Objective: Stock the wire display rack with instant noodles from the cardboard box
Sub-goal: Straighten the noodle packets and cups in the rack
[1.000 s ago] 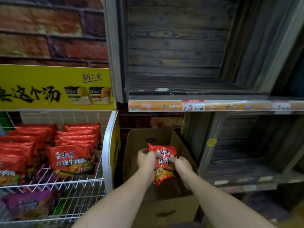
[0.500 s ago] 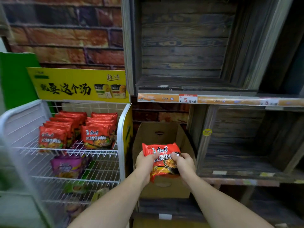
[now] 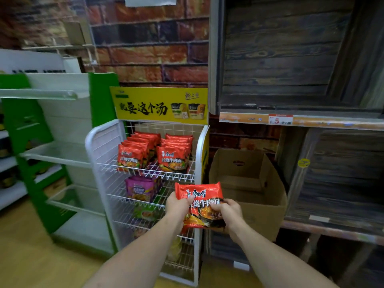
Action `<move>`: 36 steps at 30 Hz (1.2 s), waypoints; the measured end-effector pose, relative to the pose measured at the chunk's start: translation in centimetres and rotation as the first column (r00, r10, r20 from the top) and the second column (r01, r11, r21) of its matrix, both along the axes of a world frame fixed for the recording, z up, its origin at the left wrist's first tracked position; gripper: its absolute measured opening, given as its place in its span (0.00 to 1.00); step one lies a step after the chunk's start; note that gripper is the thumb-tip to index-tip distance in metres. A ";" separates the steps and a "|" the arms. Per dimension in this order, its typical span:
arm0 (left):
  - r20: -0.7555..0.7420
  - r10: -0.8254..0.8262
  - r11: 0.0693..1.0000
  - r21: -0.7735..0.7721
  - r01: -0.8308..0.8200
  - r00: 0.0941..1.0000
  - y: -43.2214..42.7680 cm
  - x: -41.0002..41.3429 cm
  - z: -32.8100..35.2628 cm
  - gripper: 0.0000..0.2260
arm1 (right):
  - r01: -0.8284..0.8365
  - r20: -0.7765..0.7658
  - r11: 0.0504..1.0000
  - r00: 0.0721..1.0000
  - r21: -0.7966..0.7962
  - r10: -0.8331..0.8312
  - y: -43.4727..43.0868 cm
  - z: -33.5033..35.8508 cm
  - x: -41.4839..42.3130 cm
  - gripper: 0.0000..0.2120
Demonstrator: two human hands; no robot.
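Noodle packet [image 3: 199,201], red, one: held upright in the air between both my hands, in front of the right edge of the wire rack [image 3: 101,146], just left of the cardboard box [image 3: 259,215]. Left hand [image 3: 176,208] pinches its left edge, thumb on the front. Right hand [image 3: 227,210] curls round its lower right part. Top rack shelf: two rows of matching red packets [image 3: 172,161]. Shelf below: purple packets [image 3: 139,188].

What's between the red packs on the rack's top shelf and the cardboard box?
Head view: the rack's white side frame with its yellow panel stands between the red packs and the cardboard box.
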State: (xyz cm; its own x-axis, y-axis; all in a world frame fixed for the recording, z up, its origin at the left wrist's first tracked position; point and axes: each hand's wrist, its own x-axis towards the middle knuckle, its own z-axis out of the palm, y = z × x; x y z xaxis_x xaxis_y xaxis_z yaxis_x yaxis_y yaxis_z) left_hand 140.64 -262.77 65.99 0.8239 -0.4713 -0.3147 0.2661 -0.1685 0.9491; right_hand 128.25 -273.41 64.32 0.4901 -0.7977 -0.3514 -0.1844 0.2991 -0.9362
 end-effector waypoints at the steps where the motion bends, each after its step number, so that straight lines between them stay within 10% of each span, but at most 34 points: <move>1: 0.027 -0.010 1.000 0.002 0.010 1.000 0.6 1.1 0.0 0.11 | -0.011 -0.012 1.000 1.000 -0.014 0.011 0.5 0.3 1.0 0.20; 18: 0.362 -0.265 0.949 0.262 0.175 0.894 6.9 19.0 0.5 0.34 | 0.145 -0.152 0.932 0.967 -0.333 -0.205 8.7 2.2 18.2 0.20; 36: 0.580 -0.172 0.978 0.197 0.068 0.796 -7.6 29.7 1.7 0.23 | 0.161 -0.145 0.822 0.949 -0.547 -0.282 -5.2 3.1 29.3 0.15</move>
State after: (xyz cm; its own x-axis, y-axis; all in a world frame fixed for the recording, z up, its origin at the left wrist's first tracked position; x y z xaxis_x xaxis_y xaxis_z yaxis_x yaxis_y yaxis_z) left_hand 170.33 -270.41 67.73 0.8131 -0.5659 0.1367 -0.3706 -0.3220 0.8712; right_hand 157.54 -278.62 67.45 0.2408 -0.9676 0.0757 -0.3822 -0.1662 -0.9090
